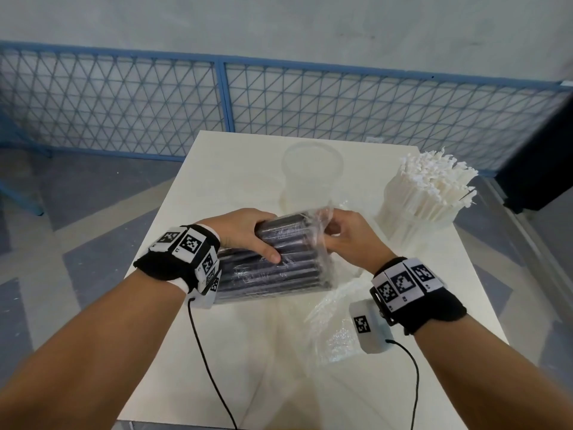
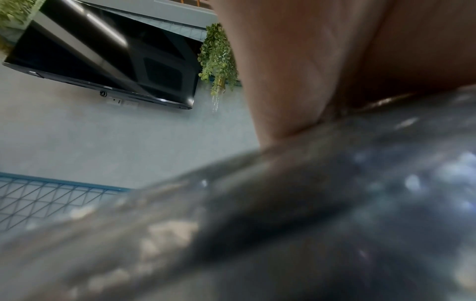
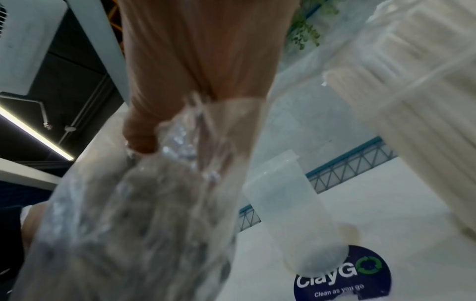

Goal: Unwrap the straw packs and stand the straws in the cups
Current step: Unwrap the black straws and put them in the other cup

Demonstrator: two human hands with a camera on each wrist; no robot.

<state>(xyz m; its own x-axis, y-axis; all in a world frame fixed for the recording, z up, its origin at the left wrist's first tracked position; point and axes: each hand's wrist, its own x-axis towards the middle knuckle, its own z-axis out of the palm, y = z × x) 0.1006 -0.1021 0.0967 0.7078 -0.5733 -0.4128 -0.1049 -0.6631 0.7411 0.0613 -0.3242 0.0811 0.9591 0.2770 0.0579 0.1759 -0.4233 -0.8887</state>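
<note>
A pack of black straws (image 1: 273, 268) in clear plastic wrap lies across the white table (image 1: 235, 169), its far end lifted. My left hand (image 1: 248, 235) grips the pack's upper side, thumb pressed on the wrap. My right hand (image 1: 347, 234) pinches the loose wrap (image 1: 319, 215) at the pack's far end; in the right wrist view the crinkled wrap (image 3: 180, 132) is between its fingers. An empty clear cup (image 1: 311, 175) stands behind the pack. At the right, a clear cup packed with white straws (image 1: 428, 187) stands upright. The left wrist view shows the pack (image 2: 309, 203) blurred and close.
An empty clear wrapper (image 1: 335, 324) lies crumpled on the table under my right wrist. Blue mesh fencing (image 1: 217, 103) runs behind the table. A dark object (image 1: 539, 156) stands at the far right. Wrist camera cables hang over the table's near part.
</note>
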